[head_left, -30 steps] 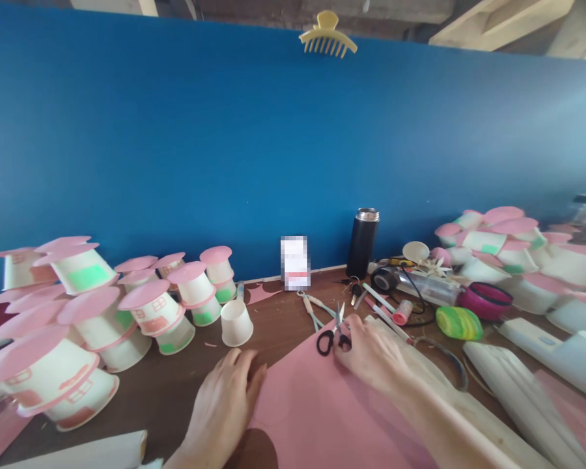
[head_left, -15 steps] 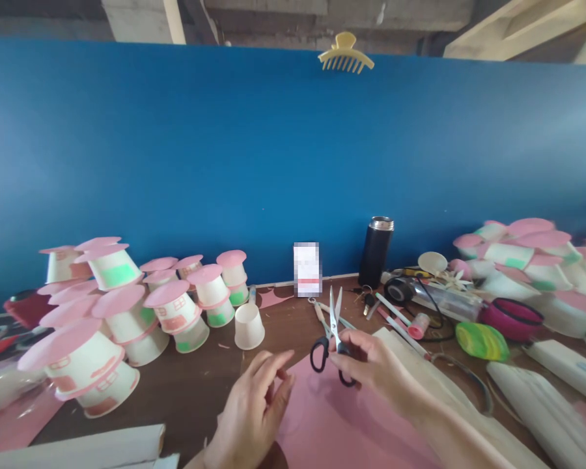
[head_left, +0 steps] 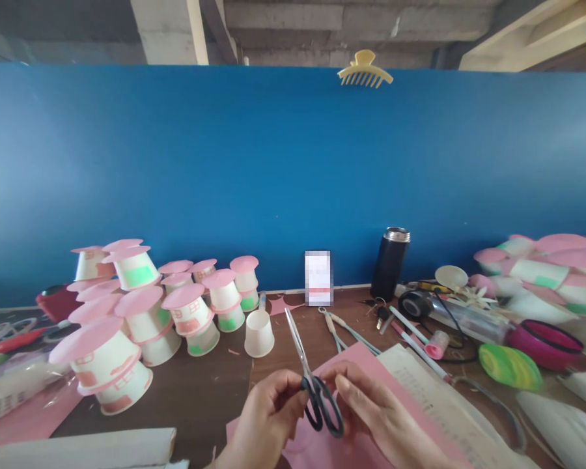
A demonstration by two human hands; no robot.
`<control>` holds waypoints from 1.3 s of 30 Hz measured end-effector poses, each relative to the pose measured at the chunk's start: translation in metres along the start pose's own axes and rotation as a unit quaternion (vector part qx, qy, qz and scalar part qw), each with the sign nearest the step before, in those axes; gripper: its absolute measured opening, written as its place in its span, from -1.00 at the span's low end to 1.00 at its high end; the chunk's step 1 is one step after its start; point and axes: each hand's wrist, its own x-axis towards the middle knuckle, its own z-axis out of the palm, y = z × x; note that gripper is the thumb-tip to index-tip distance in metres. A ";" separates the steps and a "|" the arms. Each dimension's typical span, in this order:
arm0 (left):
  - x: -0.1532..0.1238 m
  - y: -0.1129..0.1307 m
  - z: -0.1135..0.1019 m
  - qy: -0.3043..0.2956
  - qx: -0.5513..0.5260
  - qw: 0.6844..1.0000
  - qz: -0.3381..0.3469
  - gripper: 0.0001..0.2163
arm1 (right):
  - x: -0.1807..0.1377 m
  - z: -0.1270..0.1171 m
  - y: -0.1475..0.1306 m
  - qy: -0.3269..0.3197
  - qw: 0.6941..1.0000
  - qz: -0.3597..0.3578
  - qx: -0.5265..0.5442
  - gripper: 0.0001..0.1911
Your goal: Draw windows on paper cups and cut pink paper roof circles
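A pair of scissors [head_left: 300, 346] with black handles points up and away from me in the middle, its blades together. My left hand [head_left: 272, 412] pinches it near the pivot. Close behind the handle loops is my right hand [head_left: 375, 405], its fingers loosely curved and its thumb apart; whether the fingertips touch the handles is hard to see. Beneath both hands lies a pink paper sheet [head_left: 360, 361], partly covered by them. A plain white paper cup [head_left: 259, 335] stands upside down beyond my left hand.
Stacked cups with pink discs [head_left: 188, 298] fill the left side; more cups [head_left: 542, 270] pile up at right. A black flask [head_left: 390, 267] stands by the blue partition [head_left: 254, 169]. Pliers [head_left: 333, 324], pens [head_left: 410, 335] and a printed sheet [head_left: 427, 394] lie right of centre.
The scissors have come nearer to me and left, from my right hand into my left hand's pinch. Their blades have closed. The view has shifted slightly.
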 end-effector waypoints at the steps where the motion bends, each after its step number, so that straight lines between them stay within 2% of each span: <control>1: -0.001 0.002 0.000 -0.001 0.007 1.000 0.002 -0.65 | 0.001 -0.001 0.000 -0.015 1.000 0.002 0.005 -0.57; 4: -0.004 0.007 0.003 0.020 0.051 0.998 -0.008 -0.71 | 0.001 0.001 -0.001 -0.075 0.997 0.019 0.018 -0.60; 9: -0.007 0.010 0.009 0.073 0.133 0.988 0.008 -0.82 | 0.002 0.008 -0.001 -0.075 0.995 0.033 0.048 -0.64; 13: -0.008 0.011 0.011 0.063 0.144 0.987 0.026 -0.83 | 0.003 0.010 0.002 -0.064 0.994 0.046 0.070 -0.55; 16: -0.007 0.011 0.009 0.015 0.123 0.992 0.007 -0.79 | 0.003 0.005 0.004 -0.074 0.992 0.049 0.094 -0.51; 18: -0.006 0.010 0.005 0.005 0.103 0.995 -0.008 -0.71 | 0.003 -0.002 0.006 -0.077 0.986 0.029 0.146 -0.54; 21: -0.001 0.010 -0.001 0.046 0.119 0.992 0.003 -0.65 | 0.006 -0.017 0.010 -0.055 0.962 -0.010 0.267 -0.53; 24: 0.009 0.017 -0.004 0.043 0.234 0.970 0.046 -0.77 | 0.011 -0.030 0.014 -0.015 0.935 -0.019 0.354 -0.52; 27: 0.025 0.026 -0.001 0.012 0.399 0.915 0.057 -0.77 | 0.014 -0.035 0.018 0.005 0.925 -0.018 0.379 -0.64; 28: 0.032 0.029 0.001 0.006 0.420 0.906 0.050 -0.77 | 0.015 -0.036 0.018 0.009 0.924 -0.017 0.382 -0.66; 34: 0.072 0.027 0.012 -0.053 0.472 0.880 0.012 -0.89 | 0.013 -0.034 0.016 0.021 0.922 -0.010 0.387 -0.64; 39: 0.095 0.024 0.021 -0.093 0.469 0.877 -0.043 -0.76 | 0.013 -0.032 0.012 0.036 0.922 0.000 0.385 -0.58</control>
